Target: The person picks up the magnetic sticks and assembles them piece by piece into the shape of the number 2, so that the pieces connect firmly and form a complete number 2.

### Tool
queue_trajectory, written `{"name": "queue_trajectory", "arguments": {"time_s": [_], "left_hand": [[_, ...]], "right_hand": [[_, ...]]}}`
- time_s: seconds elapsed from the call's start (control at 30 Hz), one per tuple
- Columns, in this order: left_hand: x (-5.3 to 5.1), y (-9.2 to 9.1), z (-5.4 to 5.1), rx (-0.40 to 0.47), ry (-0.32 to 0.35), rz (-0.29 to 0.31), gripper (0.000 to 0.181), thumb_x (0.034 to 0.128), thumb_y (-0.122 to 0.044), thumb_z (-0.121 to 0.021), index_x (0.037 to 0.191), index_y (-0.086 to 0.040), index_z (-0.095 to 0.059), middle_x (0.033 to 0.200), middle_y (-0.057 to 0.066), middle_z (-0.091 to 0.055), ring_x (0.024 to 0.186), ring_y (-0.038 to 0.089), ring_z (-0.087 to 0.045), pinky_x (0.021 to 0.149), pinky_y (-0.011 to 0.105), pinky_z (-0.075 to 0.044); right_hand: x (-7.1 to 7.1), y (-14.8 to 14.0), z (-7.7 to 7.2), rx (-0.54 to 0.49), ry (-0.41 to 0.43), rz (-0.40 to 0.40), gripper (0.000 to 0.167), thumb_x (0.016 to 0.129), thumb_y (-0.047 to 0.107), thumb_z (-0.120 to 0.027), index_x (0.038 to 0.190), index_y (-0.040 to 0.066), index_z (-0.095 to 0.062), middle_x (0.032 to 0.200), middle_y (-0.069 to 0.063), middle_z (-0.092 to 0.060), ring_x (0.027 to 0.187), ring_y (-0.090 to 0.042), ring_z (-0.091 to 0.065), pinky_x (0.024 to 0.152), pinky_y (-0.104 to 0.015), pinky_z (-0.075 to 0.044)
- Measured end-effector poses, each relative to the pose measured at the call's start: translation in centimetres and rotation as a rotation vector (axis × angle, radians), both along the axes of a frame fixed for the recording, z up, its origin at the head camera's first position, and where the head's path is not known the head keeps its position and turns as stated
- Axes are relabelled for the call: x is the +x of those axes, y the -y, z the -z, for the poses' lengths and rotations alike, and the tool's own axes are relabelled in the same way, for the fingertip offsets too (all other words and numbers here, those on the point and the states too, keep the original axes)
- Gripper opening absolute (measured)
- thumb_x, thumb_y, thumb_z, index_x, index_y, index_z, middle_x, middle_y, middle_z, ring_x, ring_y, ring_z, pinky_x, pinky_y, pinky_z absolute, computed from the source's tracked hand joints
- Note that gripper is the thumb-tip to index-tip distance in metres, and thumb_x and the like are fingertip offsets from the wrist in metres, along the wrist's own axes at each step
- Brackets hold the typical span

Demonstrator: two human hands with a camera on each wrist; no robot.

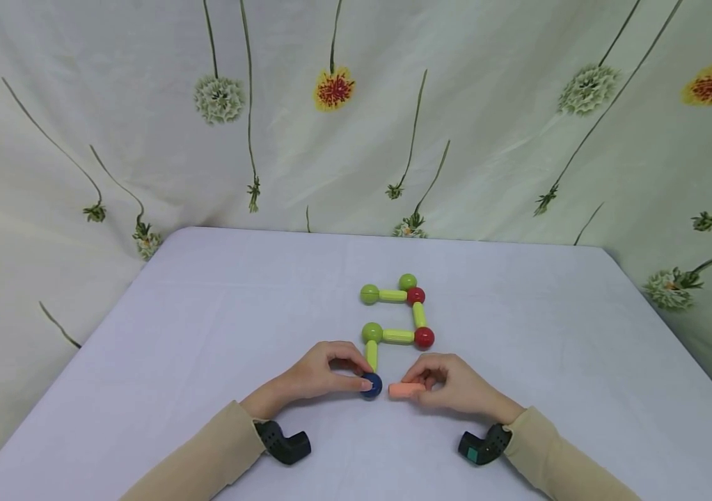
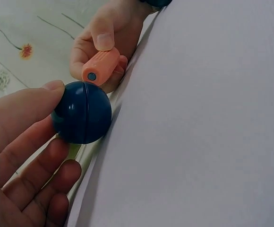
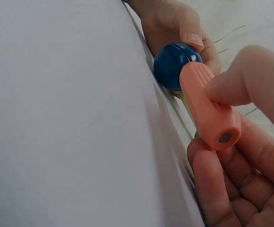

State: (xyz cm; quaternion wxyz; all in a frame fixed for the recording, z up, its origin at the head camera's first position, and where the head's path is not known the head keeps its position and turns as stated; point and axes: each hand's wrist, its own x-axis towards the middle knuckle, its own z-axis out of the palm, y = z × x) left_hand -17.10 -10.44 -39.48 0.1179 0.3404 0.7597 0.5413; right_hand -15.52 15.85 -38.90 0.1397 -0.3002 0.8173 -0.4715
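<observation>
My left hand (image 1: 324, 371) pinches a dark blue ball (image 1: 372, 387) between thumb and fingers, at the near end of a ball-and-rod chain. In my right hand (image 1: 452, 383) is an orange rod (image 1: 402, 391), held between thumb and fingers. It points at the blue ball, with a small gap between them in the head view. A round grey metal spot shows on the rod's end (image 2: 92, 76) in the left wrist view. From the blue ball a yellow-green rod (image 1: 372, 355) runs back to a green ball (image 1: 372, 332).
Further along the chain, yellow-green rods join red balls (image 1: 424, 338) and green balls (image 1: 369, 294) in an angular shape. Everything lies on a white-covered table (image 1: 236, 292). Behind it hangs a flower-print cloth (image 1: 487, 125). Black devices (image 1: 287, 445) are worn on both wrists.
</observation>
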Motion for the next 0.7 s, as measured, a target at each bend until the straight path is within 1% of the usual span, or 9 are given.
{"name": "queue_trajectory", "arguments": {"time_s": [0.07,0.17,0.33,0.4,0.47,0.6,0.7], "left_hand": [[0.0,0.0,0.0,0.000,0.003,-0.002,0.019,0.0793,-0.004,-0.073,0.097,0.003,-0.069,0.091,0.016,-0.066,0.087,0.030,-0.060,0.081,0.040,-0.050],[0.0,0.0,-0.1,-0.004,0.005,-0.004,0.019,0.0794,-0.004,-0.073,0.097,0.003,-0.069,0.091,0.015,-0.066,0.088,0.030,-0.060,0.081,0.040,-0.050],[0.0,0.0,0.0,-0.011,0.007,-0.006,0.019,0.0797,-0.005,-0.073,0.097,0.002,-0.069,0.091,0.015,-0.066,0.088,0.030,-0.060,0.081,0.041,-0.050],[0.0,0.0,0.0,-0.013,0.007,-0.006,0.019,0.0797,-0.005,-0.073,0.097,0.002,-0.069,0.091,0.015,-0.066,0.088,0.030,-0.060,0.081,0.041,-0.050],[0.0,0.0,0.0,-0.014,0.006,-0.007,0.019,0.0798,-0.005,-0.073,0.097,0.002,-0.069,0.091,0.014,-0.066,0.088,0.029,-0.060,0.081,0.041,-0.050],[0.1,0.0,0.0,-0.017,0.003,-0.008,0.019,0.0799,-0.005,-0.073,0.097,0.002,-0.069,0.091,0.014,-0.066,0.087,0.028,-0.060,0.081,0.041,-0.050],[0.1,0.0,-0.1,-0.020,0.002,-0.009,0.019,0.0799,-0.005,-0.073,0.097,0.002,-0.069,0.091,0.014,-0.066,0.087,0.028,-0.061,0.081,0.041,-0.050]], "right_hand": [[0.0,0.0,-0.1,-0.004,0.003,0.001,0.021,0.078,-0.001,-0.069,0.098,0.003,-0.068,0.091,-0.003,-0.066,0.079,-0.011,-0.055,0.070,-0.022,-0.048],[-0.1,0.0,0.1,-0.006,0.002,0.003,0.022,0.077,-0.002,-0.068,0.098,0.003,-0.068,0.092,-0.004,-0.066,0.078,-0.012,-0.055,0.069,-0.022,-0.048],[-0.9,-0.3,2.1,-0.004,-0.020,0.011,0.023,0.078,-0.002,-0.069,0.100,0.005,-0.068,0.094,-0.003,-0.067,0.078,-0.012,-0.055,0.067,-0.022,-0.048],[-1.3,-0.5,2.9,-0.003,-0.023,0.014,0.023,0.078,0.000,-0.070,0.100,0.007,-0.069,0.095,-0.001,-0.067,0.078,-0.011,-0.055,0.067,-0.022,-0.048],[-1.5,-0.6,3.3,-0.005,-0.020,0.018,0.022,0.079,0.004,-0.071,0.101,0.009,-0.069,0.095,0.001,-0.066,0.079,-0.010,-0.055,0.068,-0.022,-0.048],[-1.7,-0.7,3.5,-0.025,-0.009,0.012,0.021,0.081,0.013,-0.073,0.101,0.012,-0.069,0.096,0.003,-0.066,0.079,-0.010,-0.055,0.068,-0.022,-0.048],[-1.7,-0.8,3.5,-0.032,-0.003,0.010,0.021,0.082,0.015,-0.073,0.102,0.013,-0.069,0.097,0.003,-0.066,0.080,-0.011,-0.055,0.069,-0.023,-0.048]]}}
